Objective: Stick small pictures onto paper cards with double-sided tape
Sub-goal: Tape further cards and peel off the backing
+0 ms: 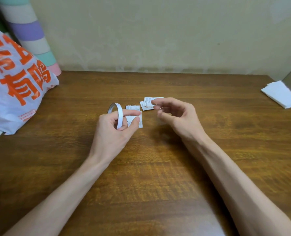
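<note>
Left grip (112, 130) hides part of the card (132, 118) beneath; print on the pile (147, 103) beyond right grip (175, 114) is illegible.

"What's at the left edge?"
"A white plastic bag (13, 92) with orange characters, resting on the brown wooden table (141, 184)."
"And behind it?"
"A pastel-striped roll (32, 34), upper left, beside the beige wall (158, 31)."

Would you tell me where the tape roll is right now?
In the head view, the tape roll sits left of centre, held by the left hand, beside the printed cards.
</note>
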Demonstrator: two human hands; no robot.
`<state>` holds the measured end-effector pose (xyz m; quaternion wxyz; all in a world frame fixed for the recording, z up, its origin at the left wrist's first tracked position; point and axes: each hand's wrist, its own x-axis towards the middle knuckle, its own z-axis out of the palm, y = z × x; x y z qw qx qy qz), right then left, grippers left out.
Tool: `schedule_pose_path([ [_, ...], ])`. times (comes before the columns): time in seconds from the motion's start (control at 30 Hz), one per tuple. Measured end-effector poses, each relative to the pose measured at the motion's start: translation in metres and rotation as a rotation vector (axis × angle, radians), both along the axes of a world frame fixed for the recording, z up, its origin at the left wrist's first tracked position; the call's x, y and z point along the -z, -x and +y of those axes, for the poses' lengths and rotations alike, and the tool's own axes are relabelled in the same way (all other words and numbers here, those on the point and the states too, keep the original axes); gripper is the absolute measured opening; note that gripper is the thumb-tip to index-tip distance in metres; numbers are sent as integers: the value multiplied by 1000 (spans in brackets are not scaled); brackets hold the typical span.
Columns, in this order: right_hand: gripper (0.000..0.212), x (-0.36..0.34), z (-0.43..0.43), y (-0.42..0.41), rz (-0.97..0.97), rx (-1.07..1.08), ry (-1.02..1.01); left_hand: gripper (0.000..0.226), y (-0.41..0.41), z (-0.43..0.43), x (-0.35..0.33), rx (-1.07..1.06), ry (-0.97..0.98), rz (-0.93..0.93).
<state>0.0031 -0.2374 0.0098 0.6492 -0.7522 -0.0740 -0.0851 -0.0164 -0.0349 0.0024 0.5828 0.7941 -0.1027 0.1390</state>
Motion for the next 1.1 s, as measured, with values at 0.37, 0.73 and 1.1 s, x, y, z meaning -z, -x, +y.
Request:
schedule_pose_path([
  [0.37, 46, 29, 24, -5, -196, 32, 485, 22, -7, 11, -4, -195, -20, 48],
  [0.73, 53, 29, 40, -17, -259, 99, 767, 21, -11, 14, -6, -229, -9, 56],
  [1.1, 40, 28, 39, -16, -344, 121, 669, 18, -10, 14, -6, -245, -18, 87],
])
